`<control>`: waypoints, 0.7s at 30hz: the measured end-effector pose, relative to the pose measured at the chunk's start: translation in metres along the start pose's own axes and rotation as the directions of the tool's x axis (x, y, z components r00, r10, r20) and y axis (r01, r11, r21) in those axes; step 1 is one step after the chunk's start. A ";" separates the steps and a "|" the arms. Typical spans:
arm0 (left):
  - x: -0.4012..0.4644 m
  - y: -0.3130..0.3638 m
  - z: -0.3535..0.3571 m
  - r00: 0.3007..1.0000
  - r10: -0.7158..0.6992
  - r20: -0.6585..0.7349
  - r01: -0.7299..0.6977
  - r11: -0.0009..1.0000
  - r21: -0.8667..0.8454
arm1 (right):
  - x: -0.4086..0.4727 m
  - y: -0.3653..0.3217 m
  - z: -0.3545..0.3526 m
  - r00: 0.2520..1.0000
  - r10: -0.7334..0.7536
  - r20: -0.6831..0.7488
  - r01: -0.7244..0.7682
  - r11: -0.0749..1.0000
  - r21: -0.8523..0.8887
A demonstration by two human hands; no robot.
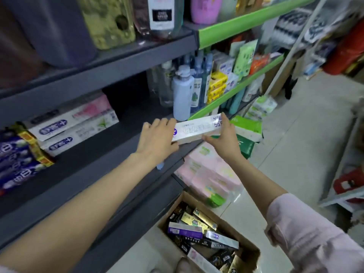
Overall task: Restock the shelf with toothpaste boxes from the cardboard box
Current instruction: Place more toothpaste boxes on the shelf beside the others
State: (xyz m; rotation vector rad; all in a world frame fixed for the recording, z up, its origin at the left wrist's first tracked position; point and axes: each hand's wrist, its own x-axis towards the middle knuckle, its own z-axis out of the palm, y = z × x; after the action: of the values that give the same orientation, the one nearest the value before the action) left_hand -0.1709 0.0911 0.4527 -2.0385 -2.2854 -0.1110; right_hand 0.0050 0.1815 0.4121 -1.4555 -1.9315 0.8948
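A white and silver toothpaste box (198,130) is held lengthwise between both hands, just above the front edge of the dark grey shelf (94,154). The left hand (157,138) is laid over the box's left end, its fingers curled onto the top and its thumb tucked beneath, so the grip is closed round that end. The right hand (221,136) pinches the right end, with fingers reaching up behind the box and the thumb pressed along its lower front edge. The box is tilted slightly, its right end higher.

Further back on the same shelf, toward its left end, two white toothpaste boxes (74,127) are stacked with their long sides facing out, and blue toothpaste boxes (13,156) are seen at the far left edge with yellow packs (35,148) between. A pale pump bottle (182,91) stands at the shelf's right end, near the held box.

On the floor below, at the foot of the shelf, an open cardboard box (250,251) is filled with more toothpaste cartons in black, gold, purple and silver, lying in a loose jumble. Pink tissue packs (208,174) are piled on the floor just beyond it. A pink sleeve (307,237) covers the right upper arm.
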 end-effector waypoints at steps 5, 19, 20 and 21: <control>-0.031 -0.057 -0.034 0.986 -0.154 0.058 0.160 0.977 -0.140 | -0.010 -0.062 0.018 0.993 -0.080 0.089 0.078 0.997 0.021; -0.078 -0.170 0.004 0.734 -0.666 0.135 0.677 0.700 -0.228 | 0.012 -0.138 0.139 0.839 -0.278 0.468 0.294 0.955 0.042; -0.077 -0.175 0.012 0.715 -0.687 0.128 0.696 0.682 -0.224 | 0.015 -0.139 0.148 0.826 -0.283 0.488 0.305 0.952 0.034; -0.077 -0.179 0.019 0.694 -0.710 0.120 0.717 0.664 -0.215 | 0.018 -0.140 0.157 0.812 -0.278 0.513 0.315 0.949 0.016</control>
State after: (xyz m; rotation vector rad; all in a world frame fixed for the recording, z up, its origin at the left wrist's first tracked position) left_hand -0.3398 -0.0034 0.4255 -1.0530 -3.0791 -0.4326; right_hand -0.2025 0.1446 0.4237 -0.9579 -2.5130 1.1532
